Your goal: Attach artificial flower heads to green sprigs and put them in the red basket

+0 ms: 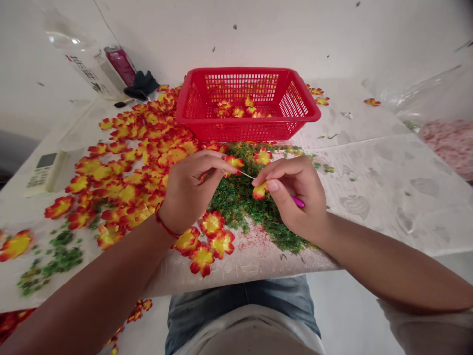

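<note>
Yellow-red fabric blossoms (127, 195) heaped at 9 o'clock on white-covered table (369, 172), white remote (46, 172) at their far left. Left hand (194, 190) curled closed, small red scrap showing in fingers, exact grip hidden; blossom (233, 163) just beyond fingertips. Green sprigs (236, 207) lie under and between hands. Right hand (291, 195) closed on pink-handled needle (297, 201) and second blossom (259, 191), thin shaft pointing at 10 o'clock. Red plastic basket (247, 103) at 12 o'clock, blossoms inside.
</note>
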`<action>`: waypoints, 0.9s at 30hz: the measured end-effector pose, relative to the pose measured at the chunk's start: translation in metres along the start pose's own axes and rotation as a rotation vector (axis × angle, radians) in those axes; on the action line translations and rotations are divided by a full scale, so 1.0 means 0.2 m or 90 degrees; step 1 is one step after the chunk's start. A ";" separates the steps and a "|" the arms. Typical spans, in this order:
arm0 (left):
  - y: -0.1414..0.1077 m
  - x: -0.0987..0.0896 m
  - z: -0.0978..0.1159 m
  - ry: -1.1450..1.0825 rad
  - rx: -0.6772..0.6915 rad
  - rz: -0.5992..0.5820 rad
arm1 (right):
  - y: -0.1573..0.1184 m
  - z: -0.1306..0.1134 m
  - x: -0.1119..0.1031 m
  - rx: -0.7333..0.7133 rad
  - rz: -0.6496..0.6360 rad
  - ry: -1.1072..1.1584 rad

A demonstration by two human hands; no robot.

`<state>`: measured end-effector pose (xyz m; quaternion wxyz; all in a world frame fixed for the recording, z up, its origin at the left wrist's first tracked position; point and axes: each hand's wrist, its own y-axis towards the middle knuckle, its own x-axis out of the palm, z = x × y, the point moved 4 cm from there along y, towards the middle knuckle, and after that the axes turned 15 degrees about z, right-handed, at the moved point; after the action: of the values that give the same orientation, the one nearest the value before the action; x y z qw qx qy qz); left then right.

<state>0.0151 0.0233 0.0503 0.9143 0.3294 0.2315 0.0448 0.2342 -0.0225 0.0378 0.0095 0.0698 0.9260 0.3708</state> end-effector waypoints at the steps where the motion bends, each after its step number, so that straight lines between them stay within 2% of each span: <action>1: 0.00 0.00 0.01 0.009 -0.005 -0.004 | 0.00 0.00 0.00 -0.002 0.006 -0.008; 7: 0.00 0.02 -0.02 -0.019 -0.043 -0.007 | 0.02 -0.01 -0.01 -0.014 0.033 -0.008; 16: -0.01 0.03 0.00 -0.035 -0.038 -0.028 | 0.00 0.00 0.00 -0.006 -0.006 -0.038; 20: -0.01 0.03 0.02 -0.006 -0.009 -0.039 | 0.00 0.01 0.00 0.019 -0.008 -0.063; 24: -0.01 0.03 0.02 0.010 0.013 -0.060 | -0.01 0.03 0.00 0.024 -0.047 -0.064; 27: -0.02 0.04 0.03 0.006 0.031 -0.066 | -0.01 0.04 0.00 0.012 -0.042 -0.104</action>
<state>0.0240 0.0182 0.0491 0.9061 0.3387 0.2532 -0.0068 0.2340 -0.0177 0.0307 0.0965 0.0695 0.9274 0.3546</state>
